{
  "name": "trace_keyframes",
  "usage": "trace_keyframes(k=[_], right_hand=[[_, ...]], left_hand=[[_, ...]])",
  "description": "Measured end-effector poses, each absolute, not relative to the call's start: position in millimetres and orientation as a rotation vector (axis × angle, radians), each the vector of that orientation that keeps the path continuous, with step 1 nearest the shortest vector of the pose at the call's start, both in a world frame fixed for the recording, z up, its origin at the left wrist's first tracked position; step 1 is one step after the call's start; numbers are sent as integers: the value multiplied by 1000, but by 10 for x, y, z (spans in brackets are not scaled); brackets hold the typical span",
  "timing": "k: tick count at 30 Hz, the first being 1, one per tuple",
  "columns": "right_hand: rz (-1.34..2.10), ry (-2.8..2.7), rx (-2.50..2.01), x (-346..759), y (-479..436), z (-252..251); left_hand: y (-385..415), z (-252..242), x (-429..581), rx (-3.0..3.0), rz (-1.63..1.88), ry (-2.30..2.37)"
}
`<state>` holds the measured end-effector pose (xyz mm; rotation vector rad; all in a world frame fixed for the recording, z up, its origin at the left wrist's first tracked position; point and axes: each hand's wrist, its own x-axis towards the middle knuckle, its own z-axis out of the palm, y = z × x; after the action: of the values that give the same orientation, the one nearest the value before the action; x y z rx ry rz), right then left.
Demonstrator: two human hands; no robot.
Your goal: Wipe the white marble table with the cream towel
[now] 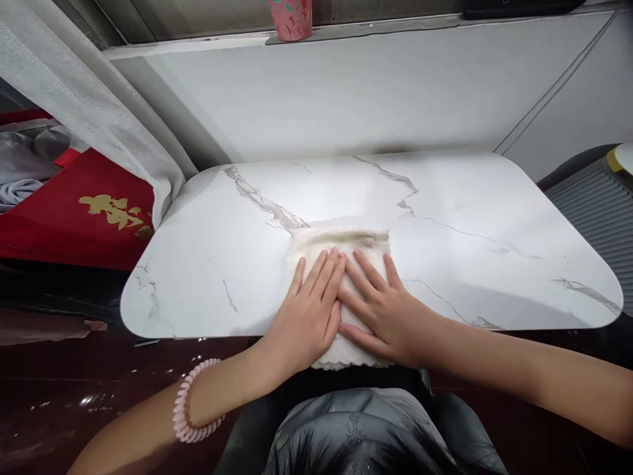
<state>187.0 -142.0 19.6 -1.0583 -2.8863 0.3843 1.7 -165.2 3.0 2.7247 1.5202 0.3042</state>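
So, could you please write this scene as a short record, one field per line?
Table: white, grey veins, rounded corners
White cloth: fluffy, reaching past the table's near edge
Left hand: flat on the cloth
Right hand: spread on the same cloth
Pink coiled band: around left arm
Beyond table: pink patterned cup

There's gold marking (111, 210) across the red bag (59, 227) (bold, brushy strokes)! It can't be read, nor can anything else.

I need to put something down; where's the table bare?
The tabletop left of the white cloth, toward the curtain, and right of it, to the rounded end. Crowded: near middle, left hand and right hand on the cloth.
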Motion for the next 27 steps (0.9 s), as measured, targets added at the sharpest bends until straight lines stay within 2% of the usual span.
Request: trace_keyframes(k=[6,16,20,27], right_hand=[[482,-2951,-984,1873,-679,146],[401,-2612,-1473,1869,956,30],[413,-2562,-1496,1887,1103,29],[402,-2566,-1489,2039,847,34]], left_hand=[[-1035,-16,88,2643,270,1575],[921,-32,340,2596,367,1643],[1107,-62,385,2611,389,1675],[863,-72,511,2589,414,1708]])
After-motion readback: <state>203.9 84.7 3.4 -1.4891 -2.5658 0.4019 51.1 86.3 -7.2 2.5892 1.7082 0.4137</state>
